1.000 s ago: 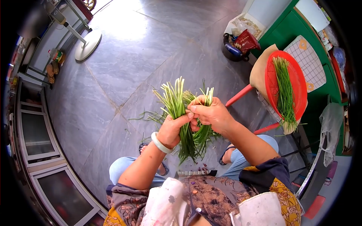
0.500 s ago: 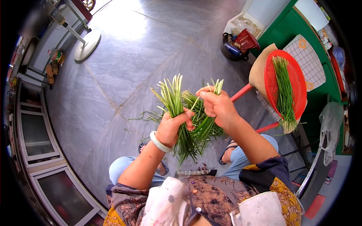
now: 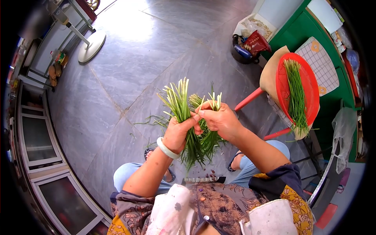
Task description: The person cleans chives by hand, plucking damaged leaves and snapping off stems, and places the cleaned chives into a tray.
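My left hand (image 3: 181,132), with a pale bangle (image 3: 167,149) at its wrist, is closed around a thick bunch of garlic chives (image 3: 178,100), pale cut ends pointing away from me. My right hand (image 3: 220,120) is closed on a smaller bunch of chives (image 3: 215,102). The fingertips of both hands meet between the two bunches, and the thumb and finger of my right hand pinch at a stem there. Below them, more chives (image 3: 194,100) lie on the floor, partly hidden by my hands.
At the right, a red basket (image 3: 313,84) holding a bundle of chives (image 3: 297,94) rests on a red-legged stool (image 3: 249,98). A dark pot (image 3: 244,56) with packets stands beyond it. A fan base (image 3: 92,46) is at the far left; glass-fronted cabinets (image 3: 47,139) line the left side.
My right hand has moved left and slightly down with its bunch, so its fingertips now reach those of my left hand. The left hand has stayed nearly in place.
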